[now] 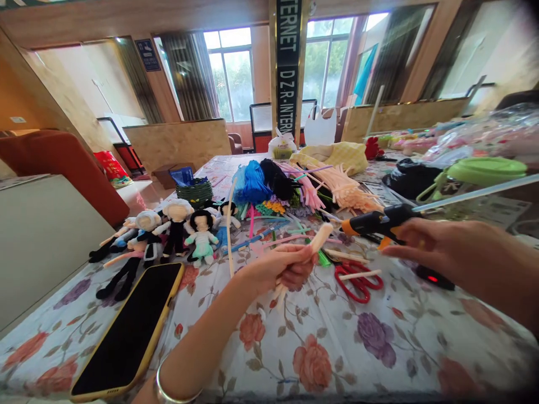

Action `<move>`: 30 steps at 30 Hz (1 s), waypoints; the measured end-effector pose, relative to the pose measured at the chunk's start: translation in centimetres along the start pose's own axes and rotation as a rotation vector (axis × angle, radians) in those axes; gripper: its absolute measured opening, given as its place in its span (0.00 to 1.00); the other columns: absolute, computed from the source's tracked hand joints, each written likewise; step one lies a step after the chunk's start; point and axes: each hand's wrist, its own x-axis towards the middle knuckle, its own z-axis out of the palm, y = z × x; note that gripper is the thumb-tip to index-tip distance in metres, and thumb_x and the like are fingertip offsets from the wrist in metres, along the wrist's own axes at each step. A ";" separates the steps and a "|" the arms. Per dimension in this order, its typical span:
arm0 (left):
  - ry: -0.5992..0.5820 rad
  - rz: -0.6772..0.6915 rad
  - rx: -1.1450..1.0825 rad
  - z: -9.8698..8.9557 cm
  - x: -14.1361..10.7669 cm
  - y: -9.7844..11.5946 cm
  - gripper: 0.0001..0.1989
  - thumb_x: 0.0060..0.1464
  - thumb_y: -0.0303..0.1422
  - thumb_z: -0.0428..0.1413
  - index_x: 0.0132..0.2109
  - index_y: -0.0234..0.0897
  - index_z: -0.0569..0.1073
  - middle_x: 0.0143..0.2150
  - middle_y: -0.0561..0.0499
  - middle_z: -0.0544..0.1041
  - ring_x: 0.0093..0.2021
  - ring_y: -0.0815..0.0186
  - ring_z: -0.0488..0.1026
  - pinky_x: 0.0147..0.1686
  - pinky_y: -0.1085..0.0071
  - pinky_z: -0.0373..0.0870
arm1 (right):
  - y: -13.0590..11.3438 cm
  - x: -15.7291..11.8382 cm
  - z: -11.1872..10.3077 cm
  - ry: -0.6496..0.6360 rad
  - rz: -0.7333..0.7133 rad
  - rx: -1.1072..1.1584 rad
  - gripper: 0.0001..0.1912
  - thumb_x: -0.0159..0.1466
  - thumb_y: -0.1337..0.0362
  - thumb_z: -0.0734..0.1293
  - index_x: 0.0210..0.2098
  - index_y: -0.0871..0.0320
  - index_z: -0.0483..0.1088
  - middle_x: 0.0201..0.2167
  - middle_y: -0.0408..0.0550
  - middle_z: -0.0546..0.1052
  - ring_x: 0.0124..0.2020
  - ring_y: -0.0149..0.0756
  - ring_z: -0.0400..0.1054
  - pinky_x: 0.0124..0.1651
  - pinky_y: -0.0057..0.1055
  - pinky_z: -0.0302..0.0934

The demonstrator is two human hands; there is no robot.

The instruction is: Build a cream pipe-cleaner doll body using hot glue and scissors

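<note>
Pinched in the fingers of my left hand [295, 266] is a short, thick piece of cream pipe cleaner [321, 237], tilted up to the right. Lower strands of it poke out beneath my fingers. My right hand [433, 247] grips a black and orange hot glue gun [370, 223], its nozzle pointing left, close to the upper end of the piece. A long translucent glue stick [475, 193] runs out of the gun's back. Below the gun lie red-handled scissors [357, 280] with a cream strip across them.
Small pipe-cleaner dolls [202, 235] sit at the left beside a phone [130, 331] in a yellow case. Bundles of blue [255, 182], black [275, 177] and peach pipe cleaners [347, 191] lie behind my hands, near a green basket [194, 192]. A green-lidded container [484, 168] stands right.
</note>
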 end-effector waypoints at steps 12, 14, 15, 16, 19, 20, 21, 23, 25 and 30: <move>-0.218 -0.434 0.157 0.4 -0.4 -0.2 0.15 0.56 0.44 0.50 0.31 0.36 0.63 0.19 0.61 0.48 0.16 0.78 0.39 0.12 0.82 0.36 | -5.8 2.3 4.6 -0.142 -0.570 0.257 0.22 0.56 0.45 0.65 0.23 0.59 0.65 0.18 0.39 0.66 0.20 0.25 0.57 0.25 0.26 0.47; -0.207 -0.450 0.163 0.5 -0.3 -0.2 0.15 0.55 0.45 0.50 0.31 0.36 0.64 0.19 0.61 0.48 0.16 0.78 0.38 0.12 0.82 0.36 | -5.7 2.2 5.2 -0.126 -0.599 0.267 0.23 0.57 0.46 0.65 0.19 0.59 0.64 0.16 0.39 0.63 0.19 0.25 0.54 0.25 0.27 0.45; -0.204 -0.458 0.169 0.5 -0.3 -0.2 0.15 0.55 0.45 0.51 0.31 0.36 0.64 0.19 0.61 0.48 0.16 0.78 0.38 0.12 0.82 0.36 | -5.7 2.2 5.4 -0.117 -0.608 0.273 0.24 0.57 0.46 0.64 0.18 0.59 0.62 0.16 0.39 0.61 0.19 0.25 0.52 0.25 0.27 0.45; -0.204 -0.465 0.176 0.5 -0.3 -0.2 0.15 0.55 0.45 0.51 0.32 0.36 0.64 0.19 0.61 0.48 0.16 0.79 0.38 0.12 0.82 0.36 | -5.6 2.1 5.6 -0.116 -0.614 0.282 0.25 0.57 0.46 0.64 0.17 0.59 0.61 0.15 0.38 0.60 0.19 0.25 0.50 0.25 0.27 0.44; -0.216 -0.476 0.187 0.6 -0.3 -0.2 0.15 0.55 0.44 0.51 0.32 0.36 0.64 0.19 0.61 0.49 0.16 0.79 0.38 0.12 0.81 0.35 | -5.4 2.1 5.8 -0.152 -0.630 0.338 0.25 0.58 0.47 0.65 0.16 0.59 0.59 0.16 0.38 0.57 0.19 0.24 0.49 0.25 0.27 0.43; -0.221 -0.477 0.187 0.6 -0.4 -0.3 0.15 0.55 0.44 0.51 0.32 0.36 0.64 0.19 0.60 0.49 0.16 0.79 0.38 0.12 0.81 0.35 | -5.3 2.1 5.9 -0.165 -0.635 0.356 0.25 0.58 0.48 0.65 0.16 0.59 0.59 0.16 0.38 0.57 0.20 0.24 0.49 0.25 0.27 0.43; -0.227 -0.477 0.185 0.6 -0.4 -0.3 0.14 0.55 0.44 0.51 0.32 0.36 0.65 0.19 0.60 0.48 0.16 0.79 0.38 0.12 0.81 0.35 | -5.2 2.1 5.9 -0.175 -0.641 0.373 0.25 0.59 0.48 0.65 0.16 0.59 0.58 0.16 0.37 0.56 0.20 0.24 0.49 0.25 0.27 0.43; -0.237 -0.476 0.182 0.6 -0.4 -0.3 0.14 0.55 0.43 0.51 0.32 0.35 0.65 0.19 0.61 0.48 0.16 0.79 0.38 0.12 0.81 0.36 | -5.0 2.1 6.0 -0.194 -0.651 0.406 0.25 0.59 0.50 0.65 0.15 0.59 0.57 0.16 0.37 0.55 0.20 0.24 0.49 0.25 0.27 0.43; -0.236 -0.476 0.180 0.5 -0.4 -0.3 0.15 0.56 0.44 0.51 0.32 0.35 0.66 0.19 0.60 0.48 0.16 0.79 0.38 0.12 0.81 0.36 | -4.9 2.1 6.1 -0.209 -0.658 0.436 0.24 0.60 0.51 0.65 0.16 0.59 0.57 0.16 0.37 0.56 0.20 0.24 0.49 0.26 0.27 0.43; -0.228 -0.482 0.162 0.5 -0.4 -0.2 0.15 0.55 0.44 0.51 0.32 0.35 0.65 0.19 0.60 0.49 0.16 0.79 0.39 0.12 0.81 0.36 | -4.8 2.2 6.4 -0.205 -0.670 0.450 0.22 0.61 0.54 0.65 0.16 0.59 0.58 0.16 0.37 0.55 0.20 0.24 0.49 0.26 0.27 0.43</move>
